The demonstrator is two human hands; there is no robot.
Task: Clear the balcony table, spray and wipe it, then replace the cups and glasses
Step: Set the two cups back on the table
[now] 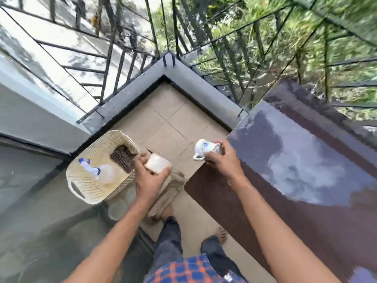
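Both hands loaded btwn basket and table: L hand (150, 178) grasps a cup (158, 165), R hand (221, 160) grasps a mug (205, 149).
Mug hangs just off the table (306, 160) edge, w/ the top spreading to its 3 o'clock. R fingers curl round its body, handle points to approx 6, and the long axis is tipped approx 10–4, not upright. Cup is over the floor, w/ the basket (81, 190) just beside at its 9 o'clock, holding spray (98, 170) and cloth (123, 157). R hand is nearer the table, L nearer the basket. Can't tell if items are leaving or returning. If returning, mug prob. needs righting, then a short move to 3.
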